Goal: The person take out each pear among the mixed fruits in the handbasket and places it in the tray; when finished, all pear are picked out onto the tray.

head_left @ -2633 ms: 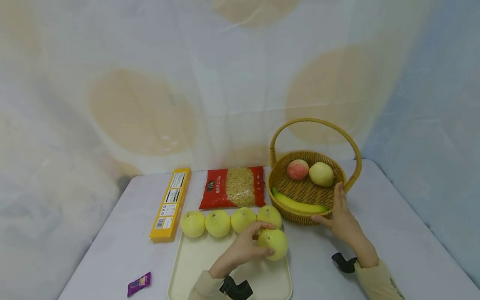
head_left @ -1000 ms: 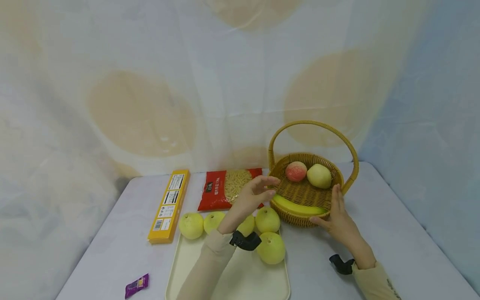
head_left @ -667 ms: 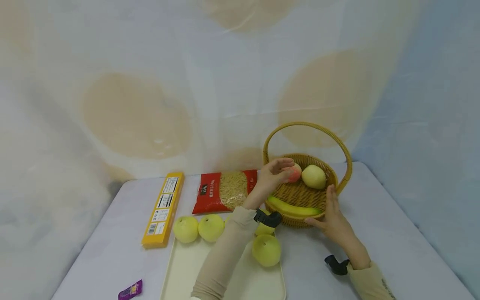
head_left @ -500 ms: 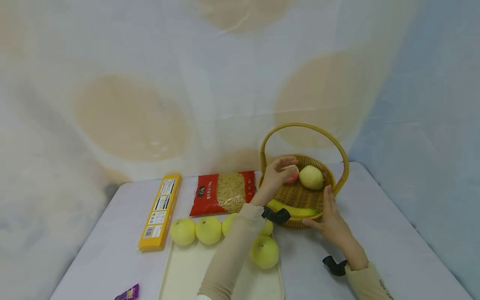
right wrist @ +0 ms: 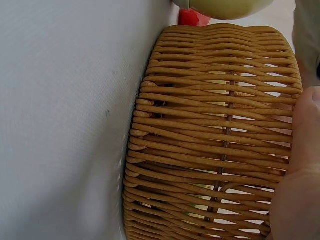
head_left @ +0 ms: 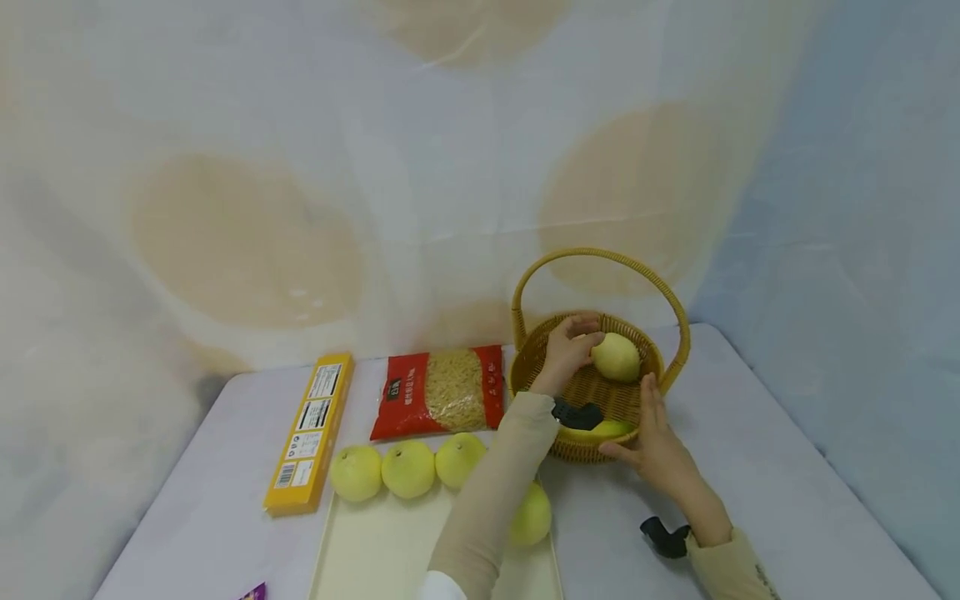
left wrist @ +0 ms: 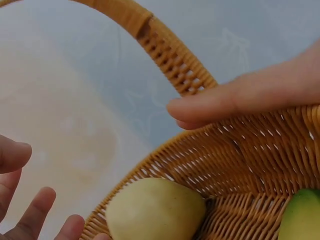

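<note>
Inside the woven basket, my left hand is beside a pale yellow pear, fingers slightly bent. The left wrist view shows its fingertips apart, nothing visible between them. The peach is hidden in the head view, probably behind this hand. A banana lies along the basket's front, partly covered by the left wrist's camera mount. Straight fingers of my right hand rest on the basket's right rim, its thumb at the outer wall.
A cream tray holds several round yellow-green fruits, some hidden by the left forearm. Behind it lies a red pasta bag. A yellow box is at left, and a purple wrapper at the front edge of view.
My left hand lets go of a yellow-green fruit on the tray, then moves up and right into the basket, past the peach to the pear. My right hand stays at the rim.
</note>
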A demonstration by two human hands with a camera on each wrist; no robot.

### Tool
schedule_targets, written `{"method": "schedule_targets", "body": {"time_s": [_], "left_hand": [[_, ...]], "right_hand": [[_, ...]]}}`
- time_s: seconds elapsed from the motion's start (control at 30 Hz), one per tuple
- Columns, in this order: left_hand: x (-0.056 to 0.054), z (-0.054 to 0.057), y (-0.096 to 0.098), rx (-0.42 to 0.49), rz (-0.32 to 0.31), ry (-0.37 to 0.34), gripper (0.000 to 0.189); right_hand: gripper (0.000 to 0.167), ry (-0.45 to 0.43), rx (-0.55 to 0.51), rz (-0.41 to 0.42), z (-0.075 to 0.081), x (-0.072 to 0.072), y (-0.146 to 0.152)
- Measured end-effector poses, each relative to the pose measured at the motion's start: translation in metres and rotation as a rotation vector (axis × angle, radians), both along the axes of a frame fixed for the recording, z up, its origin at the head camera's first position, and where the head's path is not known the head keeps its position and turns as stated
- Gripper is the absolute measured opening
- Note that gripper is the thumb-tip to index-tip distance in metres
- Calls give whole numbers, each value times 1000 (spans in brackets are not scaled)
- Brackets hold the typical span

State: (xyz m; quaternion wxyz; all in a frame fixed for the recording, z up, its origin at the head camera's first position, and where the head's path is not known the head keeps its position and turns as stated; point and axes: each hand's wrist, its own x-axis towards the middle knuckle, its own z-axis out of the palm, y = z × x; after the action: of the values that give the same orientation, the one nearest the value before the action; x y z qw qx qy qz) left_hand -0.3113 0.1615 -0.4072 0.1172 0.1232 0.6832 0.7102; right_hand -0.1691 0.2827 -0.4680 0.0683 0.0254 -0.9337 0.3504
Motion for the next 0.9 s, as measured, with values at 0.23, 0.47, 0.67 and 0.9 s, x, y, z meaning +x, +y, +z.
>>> {"method": "schedule_targets", "body": {"time_s": [0.23, 0.47, 0.67, 0.9], "left_hand": [[-6, -21, 13, -128, 49, 39, 32], [-11, -32, 29, -308, 15, 137, 37], [-12, -37, 31, -477, -205, 150, 45], [-15, -43, 31, -525, -393, 69, 53]], "right_hand": [[123, -8, 8, 7, -3, 0, -10], [121, 27, 27, -3, -3, 1, -11], [121, 37, 31, -3, -3, -1, -6], [121, 36, 38, -8, -3, -3, 0]]}}
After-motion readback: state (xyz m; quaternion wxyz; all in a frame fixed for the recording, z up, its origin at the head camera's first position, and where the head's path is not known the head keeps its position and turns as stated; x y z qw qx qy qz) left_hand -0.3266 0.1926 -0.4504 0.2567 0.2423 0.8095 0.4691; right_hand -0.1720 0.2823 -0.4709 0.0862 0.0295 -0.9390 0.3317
